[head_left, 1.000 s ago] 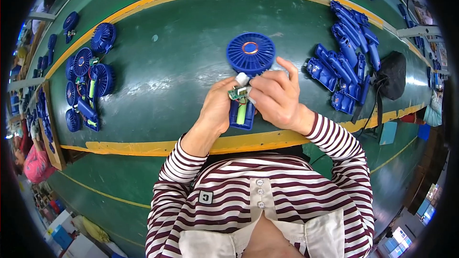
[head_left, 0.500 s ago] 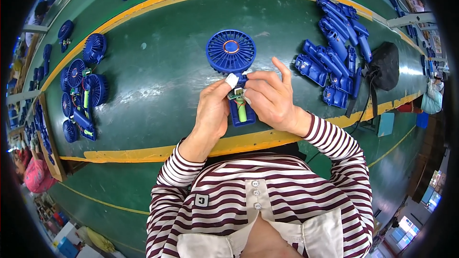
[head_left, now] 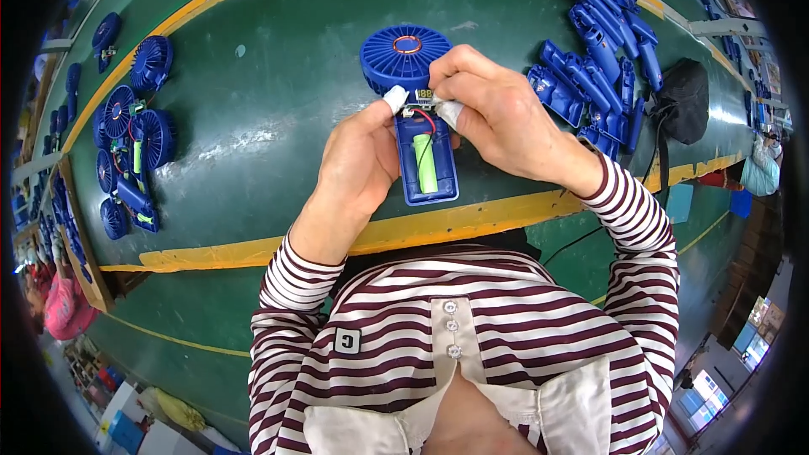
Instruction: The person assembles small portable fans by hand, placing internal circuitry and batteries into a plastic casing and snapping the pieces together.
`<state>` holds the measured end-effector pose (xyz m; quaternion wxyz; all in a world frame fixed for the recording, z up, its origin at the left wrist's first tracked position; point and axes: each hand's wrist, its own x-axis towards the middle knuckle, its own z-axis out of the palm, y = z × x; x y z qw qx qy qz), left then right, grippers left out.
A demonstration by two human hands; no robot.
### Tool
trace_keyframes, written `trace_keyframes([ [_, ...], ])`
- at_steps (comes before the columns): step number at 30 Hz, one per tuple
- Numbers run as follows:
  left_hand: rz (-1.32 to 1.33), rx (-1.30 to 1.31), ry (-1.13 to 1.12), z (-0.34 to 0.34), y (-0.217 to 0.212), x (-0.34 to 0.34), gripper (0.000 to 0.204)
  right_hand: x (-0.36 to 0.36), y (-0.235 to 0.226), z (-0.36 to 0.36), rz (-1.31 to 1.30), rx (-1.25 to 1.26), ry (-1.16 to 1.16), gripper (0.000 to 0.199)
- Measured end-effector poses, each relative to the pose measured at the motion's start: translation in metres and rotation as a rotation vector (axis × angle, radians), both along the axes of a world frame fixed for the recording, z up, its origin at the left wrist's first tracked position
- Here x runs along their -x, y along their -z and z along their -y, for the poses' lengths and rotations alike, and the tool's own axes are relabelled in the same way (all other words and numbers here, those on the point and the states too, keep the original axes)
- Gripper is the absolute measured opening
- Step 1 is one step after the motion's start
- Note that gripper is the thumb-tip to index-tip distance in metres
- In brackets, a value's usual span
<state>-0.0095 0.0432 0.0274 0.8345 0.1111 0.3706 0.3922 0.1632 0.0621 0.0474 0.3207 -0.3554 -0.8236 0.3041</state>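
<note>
A blue handheld fan (head_left: 406, 59) is in front of me, its round grille at the far end and its open handle pointing toward me. Inside the handle lie a green cylindrical battery (head_left: 425, 164), red and black wires, and a small circuit board (head_left: 420, 98) near the neck. My left hand (head_left: 361, 152) is closed round the handle's left side, its white-wrapped thumb at the board's left edge. From the right, my right hand (head_left: 497, 114) grips the neck with bent fingers and a white-wrapped thumb at the board's other edge. Its fingertips partly hide the grille's lower right.
Several blue handle shells (head_left: 602, 59) are piled at the right, beside a black bag (head_left: 683, 101) with a cord. At the left sits a cluster of part-assembled fans (head_left: 135, 139). A yellow strip (head_left: 219, 257) runs along the green table's near edge.
The handle now shows more fully, with its battery and wires exposed. My right hand has shifted up and right, its raised finger now bent onto the fan. The whole view has shifted slightly.
</note>
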Motion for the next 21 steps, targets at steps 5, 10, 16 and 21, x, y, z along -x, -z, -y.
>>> trace_keyframes([
  [5,0.040,0.019,0.011,0.000,0.004,0.003,0.035,0.001,0.001,0.001,0.019,0.009,-0.022,0.018],
  [10,0.047,0.029,0.025,0.000,0.008,0.004,0.032,0.002,0.003,0.002,0.041,-0.010,-0.026,0.017],
  [16,0.021,0.015,0.023,0.001,0.006,0.005,0.032,0.001,0.001,0.003,0.083,0.024,-0.044,0.021],
  [21,0.000,-0.007,0.030,0.001,0.011,0.006,0.029,0.002,0.002,0.001,0.079,-0.013,-0.060,0.017],
])
